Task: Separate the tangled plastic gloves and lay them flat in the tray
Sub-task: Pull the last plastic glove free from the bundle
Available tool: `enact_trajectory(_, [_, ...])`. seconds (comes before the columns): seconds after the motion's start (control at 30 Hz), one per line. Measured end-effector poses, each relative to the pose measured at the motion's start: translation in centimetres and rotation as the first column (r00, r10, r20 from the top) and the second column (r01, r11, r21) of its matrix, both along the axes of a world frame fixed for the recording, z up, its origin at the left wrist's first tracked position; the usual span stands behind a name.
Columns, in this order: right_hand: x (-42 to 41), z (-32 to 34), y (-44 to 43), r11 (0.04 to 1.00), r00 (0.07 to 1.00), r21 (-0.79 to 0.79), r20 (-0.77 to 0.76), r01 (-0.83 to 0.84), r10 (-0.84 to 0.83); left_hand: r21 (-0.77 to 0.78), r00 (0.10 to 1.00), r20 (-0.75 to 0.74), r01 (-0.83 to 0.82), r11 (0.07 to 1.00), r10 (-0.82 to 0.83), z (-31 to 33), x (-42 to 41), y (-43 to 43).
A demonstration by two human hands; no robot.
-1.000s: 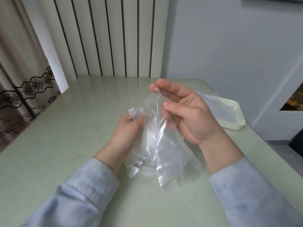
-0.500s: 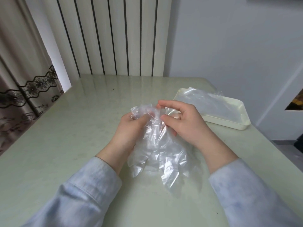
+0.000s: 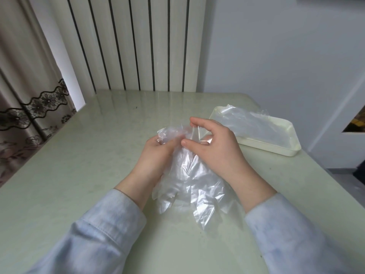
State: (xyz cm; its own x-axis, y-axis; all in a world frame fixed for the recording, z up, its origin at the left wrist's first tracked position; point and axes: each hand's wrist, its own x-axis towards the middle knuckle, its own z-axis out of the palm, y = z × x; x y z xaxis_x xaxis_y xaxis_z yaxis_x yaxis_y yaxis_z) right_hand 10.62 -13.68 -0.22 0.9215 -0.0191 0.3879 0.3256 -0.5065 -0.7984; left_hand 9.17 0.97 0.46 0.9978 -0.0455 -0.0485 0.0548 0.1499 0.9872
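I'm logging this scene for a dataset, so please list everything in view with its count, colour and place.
tangled gloves: count unclear, clear plastic, between both hands over the middle of the table
flat gloves: count unclear, clear plastic, lying in the tray
tray: one, cream, on the table at far right
table: one, pale green, beneath everything
radiator: one, white with dark gaps, behind the table
curtain: one, beige with a dark lace band, at left
wall: one, pale grey-blue, behind at right
sleeves: two, light blue, bottom of view
left hand: one, grips the bundle's top
right hand: one, pinches film at the bundle's top
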Motion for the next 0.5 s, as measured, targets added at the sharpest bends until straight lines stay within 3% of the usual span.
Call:
enact_trajectory(0.27, [0.08,-0.15,0.34,0.995,0.998,-0.089,0.045,0.037,-0.033,0.035,0.999,-0.030,-0.023,0.999,0.024,-0.40,0.49,0.31])
enact_trajectory(0.4, [0.17,-0.34,0.48,0.991,0.995,-0.111,0.067,0.081,-0.074,-0.023,0.993,-0.070,0.091,0.996,-0.093,-0.74,0.92,0.56])
enact_trajectory(0.5, [0.27,-0.35,0.46,0.986,0.993,-0.131,0.061,0.107,-0.100,0.028,0.996,-0.025,0.088,0.996,-0.088,-0.77,0.81,0.41])
